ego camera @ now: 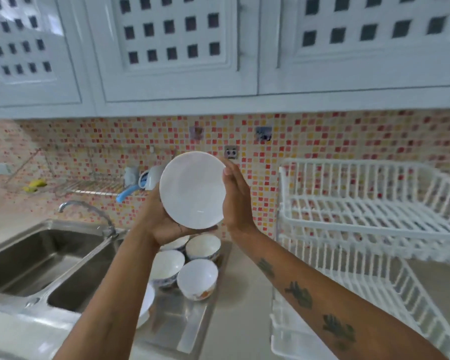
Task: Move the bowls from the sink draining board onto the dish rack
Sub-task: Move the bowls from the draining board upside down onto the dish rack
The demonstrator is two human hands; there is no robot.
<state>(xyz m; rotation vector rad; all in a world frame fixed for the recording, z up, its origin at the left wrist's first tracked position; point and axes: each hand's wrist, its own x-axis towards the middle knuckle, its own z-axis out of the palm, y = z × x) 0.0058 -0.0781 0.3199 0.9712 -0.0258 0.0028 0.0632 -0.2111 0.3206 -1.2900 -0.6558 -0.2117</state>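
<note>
Head view, largest to smallest. White cabinet doors point(166, 45) with square cut-out grids span the top; below them runs a mosaic backsplash point(309, 141) of small red, orange and cream tiles. A pale, smooth tabletop point(244, 307) carries the rest. At its right edge stands a two-tier dish rack point(369, 203) of white coated wire, its baskets formed of thin parallel bars. Along the left edge lies a double stainless-steel sink point(37, 258) with a curved metal tap point(89, 211); its ribbed steel draining board point(182, 323) extends toward the near edge, between the basins and the bare tabletop.

On the far end of the draining board stand four round white bowls point(197, 278), upright, glossy inside, clustered so that their rims touch or nearly touch; two show blue patterned outer walls and the nearest one an orange mark. A further white dish point(147, 305) is partly hidden behind the left forearm.

Raised above this cluster, in front of the backsplash and left of the rack, is a plain white bowl point(192, 189), tilted so that its smooth hollow faces the camera. The left hand point(156, 219) cups its lower left rim with curled fingers. The right hand point(235, 196), fingers extended and nearly flat, presses against its right rim. The right forearm bears dark tattoos point(299, 294).
</note>
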